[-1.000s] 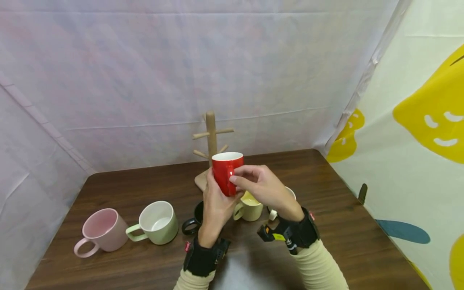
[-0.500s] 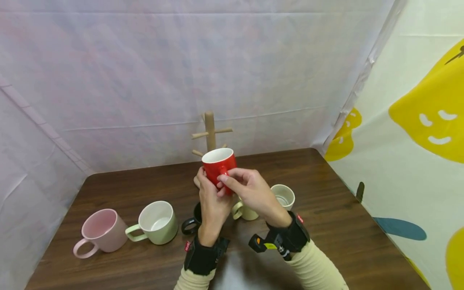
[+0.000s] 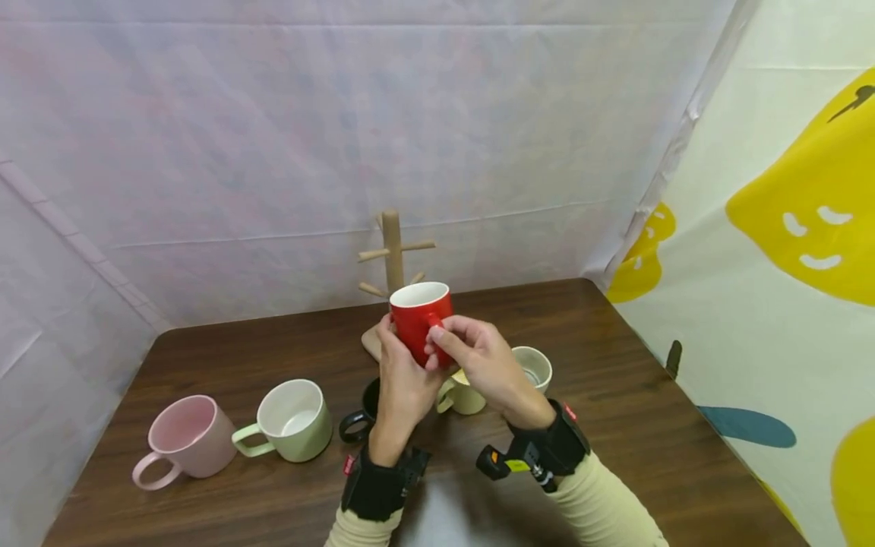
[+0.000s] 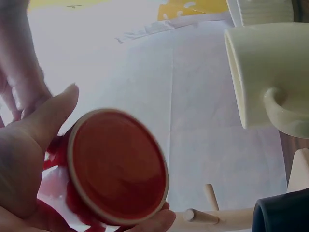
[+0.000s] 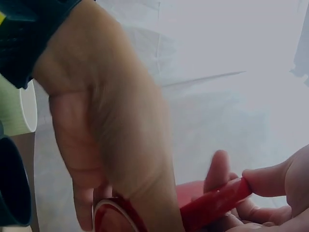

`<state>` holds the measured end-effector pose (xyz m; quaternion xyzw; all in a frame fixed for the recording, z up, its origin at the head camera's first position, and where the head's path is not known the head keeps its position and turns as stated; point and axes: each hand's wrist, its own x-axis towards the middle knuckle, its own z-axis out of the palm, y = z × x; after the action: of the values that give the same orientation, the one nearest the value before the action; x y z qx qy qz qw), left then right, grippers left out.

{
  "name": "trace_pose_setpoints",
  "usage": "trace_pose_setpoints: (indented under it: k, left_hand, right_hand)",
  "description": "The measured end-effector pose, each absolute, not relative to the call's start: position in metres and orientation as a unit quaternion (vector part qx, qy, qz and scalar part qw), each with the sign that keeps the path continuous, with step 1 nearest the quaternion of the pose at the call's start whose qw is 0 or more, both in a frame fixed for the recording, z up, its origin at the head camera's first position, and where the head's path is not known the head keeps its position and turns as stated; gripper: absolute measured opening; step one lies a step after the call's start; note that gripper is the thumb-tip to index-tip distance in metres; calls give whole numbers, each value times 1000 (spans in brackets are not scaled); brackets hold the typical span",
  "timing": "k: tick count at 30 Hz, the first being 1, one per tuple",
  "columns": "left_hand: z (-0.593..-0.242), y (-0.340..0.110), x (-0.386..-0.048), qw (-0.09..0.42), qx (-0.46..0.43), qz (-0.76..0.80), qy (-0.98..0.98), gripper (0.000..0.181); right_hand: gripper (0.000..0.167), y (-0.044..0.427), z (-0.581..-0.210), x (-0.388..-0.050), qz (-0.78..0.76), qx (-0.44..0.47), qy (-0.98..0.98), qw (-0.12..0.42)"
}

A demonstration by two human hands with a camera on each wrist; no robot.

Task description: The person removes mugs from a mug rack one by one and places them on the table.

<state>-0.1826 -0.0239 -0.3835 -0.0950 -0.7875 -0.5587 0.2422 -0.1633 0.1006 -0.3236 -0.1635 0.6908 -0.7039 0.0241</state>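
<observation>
A red mug (image 3: 410, 334) with a white inside is held up above the table, roughly upright. My left hand (image 3: 402, 391) grips its body from the left and below. On the handle, my right hand (image 3: 494, 372) pinches with thumb and fingers. The left wrist view shows the mug's round base (image 4: 120, 166) with the left palm and fingers around its side. In the right wrist view the red handle (image 5: 217, 205) sits between the right fingers, while the left hand (image 5: 125, 116) covers much of the body. Behind the mug stands a wooden mug tree (image 3: 393, 262), partly hidden.
To the left on the dark wooden table (image 3: 225, 349) stand a pink mug (image 3: 208, 448) and a green mug (image 3: 304, 434). A black mug (image 3: 357, 425), a yellow mug (image 3: 470, 401) and a cream mug (image 3: 536, 366) are partly hidden by the arms. Fabric walls (image 3: 273, 152) surround the table.
The red mug first moved left and tilted, then came a little right and more upright. My right hand went along with it and its thumb stays at the handle.
</observation>
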Motion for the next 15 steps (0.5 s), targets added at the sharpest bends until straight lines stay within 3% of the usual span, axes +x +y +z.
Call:
trace_pose_setpoints:
  k: [8, 15]
  left_hand:
    - [-378, -24, -178, 158, -101, -568, -802, 99]
    - [-376, -23, -174, 118, -105, -576, -802, 101]
  right_hand:
    - [17, 119, -328, -161, -720, -152, 676, 35]
    - [17, 131, -329, -158, -714, -148, 684, 39]
